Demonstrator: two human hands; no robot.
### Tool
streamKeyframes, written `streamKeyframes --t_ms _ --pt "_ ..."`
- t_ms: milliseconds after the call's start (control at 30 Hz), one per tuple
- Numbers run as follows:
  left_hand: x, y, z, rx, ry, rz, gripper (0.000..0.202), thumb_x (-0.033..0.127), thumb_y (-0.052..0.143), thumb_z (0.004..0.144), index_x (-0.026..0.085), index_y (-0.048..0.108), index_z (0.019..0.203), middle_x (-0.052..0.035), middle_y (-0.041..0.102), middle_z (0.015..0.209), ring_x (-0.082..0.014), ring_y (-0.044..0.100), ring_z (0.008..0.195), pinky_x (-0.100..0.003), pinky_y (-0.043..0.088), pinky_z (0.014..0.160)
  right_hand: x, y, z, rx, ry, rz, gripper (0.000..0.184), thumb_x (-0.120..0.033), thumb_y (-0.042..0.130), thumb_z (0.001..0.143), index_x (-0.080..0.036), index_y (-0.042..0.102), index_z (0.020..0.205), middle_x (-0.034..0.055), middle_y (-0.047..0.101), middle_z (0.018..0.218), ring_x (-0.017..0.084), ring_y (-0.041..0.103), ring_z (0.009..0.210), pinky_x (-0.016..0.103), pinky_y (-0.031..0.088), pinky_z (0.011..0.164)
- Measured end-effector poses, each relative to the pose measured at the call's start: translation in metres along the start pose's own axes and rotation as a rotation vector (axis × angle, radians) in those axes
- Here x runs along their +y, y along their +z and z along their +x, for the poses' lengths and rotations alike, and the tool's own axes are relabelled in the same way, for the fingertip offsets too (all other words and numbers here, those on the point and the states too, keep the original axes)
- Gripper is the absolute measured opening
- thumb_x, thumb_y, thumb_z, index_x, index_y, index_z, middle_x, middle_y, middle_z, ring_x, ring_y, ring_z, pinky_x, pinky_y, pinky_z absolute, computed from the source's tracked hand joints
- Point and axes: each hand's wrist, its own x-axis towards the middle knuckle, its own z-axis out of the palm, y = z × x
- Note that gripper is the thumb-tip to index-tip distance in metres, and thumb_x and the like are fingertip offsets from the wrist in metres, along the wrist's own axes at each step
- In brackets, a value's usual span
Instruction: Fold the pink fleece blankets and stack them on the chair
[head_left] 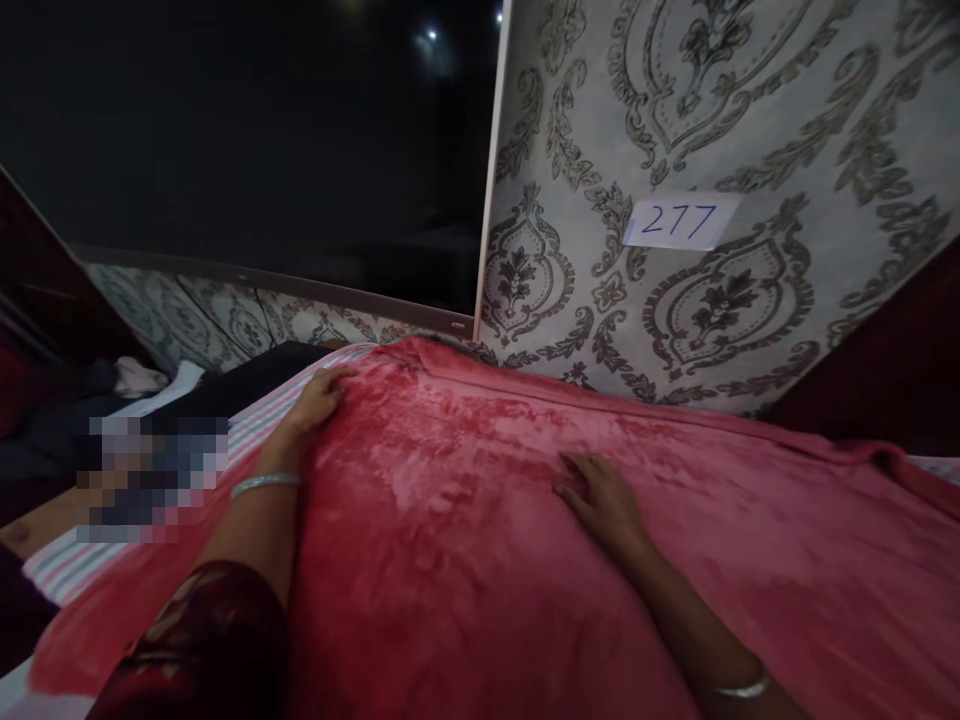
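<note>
**Dark red sleeve (206,635) right up close, two bare hands on a plush blanket (480,590)**

So the sleeve's on the left arm, bottom of the view, and the pinky-red blanket is spread out under both arms, right up to the wall. Left hand (316,402) is palm down at the blanket's far left part, fingers pointing forward; can't tell if it's pinching any fabric. Right hand (606,500) is resting nearer the middle, fingers and thumb apart, not gripping anything. Bangle (266,483) on the left wrist, another bangle (746,688) on the right arm.

Heading out from there: striped cloth (259,422) peeks out from under the blanket's left edge, and past it there's somebody else's bare limb (45,512), part of it lost in a pixelated patch. Behind everything, a big dark screen (262,150) and patterned wallpaper (570,110) with a "277" paper (679,220) on it.
</note>
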Motion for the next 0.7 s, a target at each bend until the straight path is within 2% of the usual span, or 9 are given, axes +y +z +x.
streamKeyframes --t_ms 100,167,333,533,700 --pt "0.007 -0.003 0.007 0.081 0.058 0.134 0.029 0.018 0.048 0.076 0.018 0.071 0.093 -0.0079 0.062 0.093 -0.0237 0.060 0.092 -0.040 0.050 0.095 0.000 0.001 0.000 0.022 -0.024 -0.038 0.043 -0.034 0.062 0.087 -0.016 0.066 0.125 0.0135 0.068 0.110 0.029 0.060 0.101 0.042 0.047 0.088" --pt "0.012 -0.006 0.009 0.158 0.053 0.176 0.022 0.018 0.049 0.077 0.018 0.068 0.086 -0.0085 0.057 0.087 -0.0261 0.058 0.092 -0.042 0.050 0.092 -0.001 0.001 0.000 0.031 -0.039 -0.056 0.043 -0.036 0.062 0.088 -0.016 0.067 0.125 0.0138 0.068 0.111 0.029 0.060 0.101 0.042 0.047 0.089" --pt "0.019 -0.017 0.003 0.345 0.015 0.104 0.012 0.019 0.050 0.081 0.019 0.061 0.085 -0.0065 0.053 0.086 -0.0242 0.056 0.090 -0.041 0.050 0.091 -0.002 0.000 -0.001 0.091 -0.050 -0.116 0.047 -0.040 0.064 0.087 -0.019 0.065 0.128 0.0140 0.066 0.117 0.030 0.058 0.105 0.043 0.047 0.090" --pt "0.029 -0.029 0.004 0.395 0.040 0.097 0.006 0.021 0.049 0.083 0.020 0.055 0.084 -0.0066 0.051 0.090 -0.0222 0.053 0.091 -0.041 0.048 0.096 0.000 0.005 0.000 0.093 -0.043 -0.122 0.046 -0.037 0.064 0.087 -0.019 0.065 0.129 0.0144 0.061 0.135 0.033 0.053 0.124 0.049 0.044 0.100" --pt "0.039 -0.035 0.008 0.496 0.111 0.106 0.006 0.020 0.050 0.082 0.019 0.054 0.085 -0.0060 0.046 0.091 -0.0229 0.052 0.093 -0.045 0.047 0.099 0.000 0.005 0.001 0.089 -0.016 -0.043 0.037 -0.036 0.061 0.089 -0.021 0.069 0.122 0.0133 0.065 0.132 0.031 0.055 0.122 0.050 0.043 0.101"
